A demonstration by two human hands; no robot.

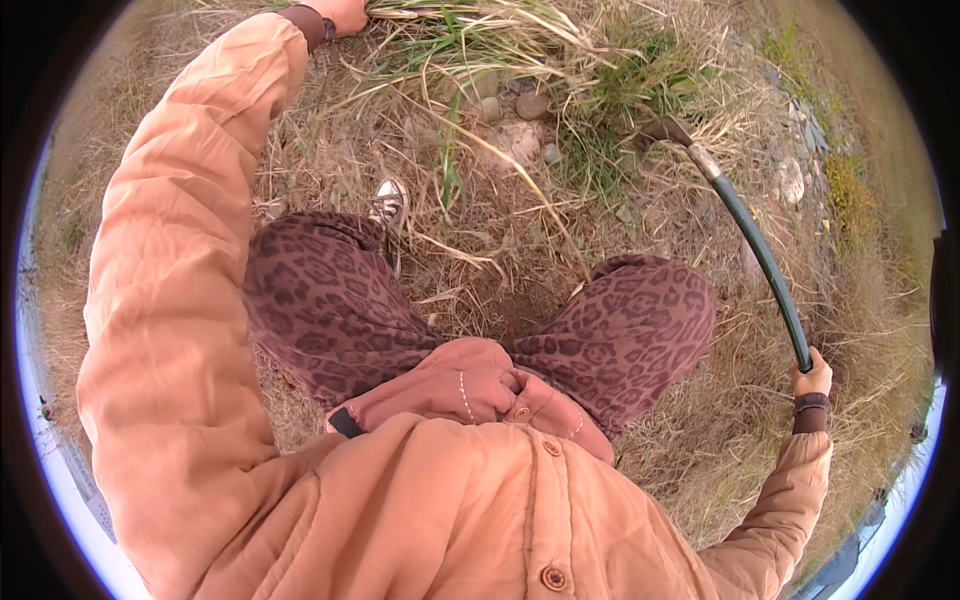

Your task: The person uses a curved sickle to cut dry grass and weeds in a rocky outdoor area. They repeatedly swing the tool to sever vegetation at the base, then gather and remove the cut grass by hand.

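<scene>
In my right hand (814, 374) is the end of a long curved sickle handle, dark green, with the fingers wrapped round it. The sickle (757, 245) reaches up and left from there to a metal collar and a dark blade, which lies partly hidden in a green grass tuft. My left hand (343, 14) is at the top edge, cut off by the picture, and closed at one end of a bundle of long green and straw-coloured grass (480, 40). The bundle stretches right from that hand, low over the ground. Its fingers show only in part.
Between my bent knees, in leopard-patterned trousers (640, 330), lies dry straw (470, 270). A dark canvas shoe (388, 203) with a white toe shows by the left knee. Stones (531, 105) sit below the bundle, and a pale rock (790, 182) lies farther right.
</scene>
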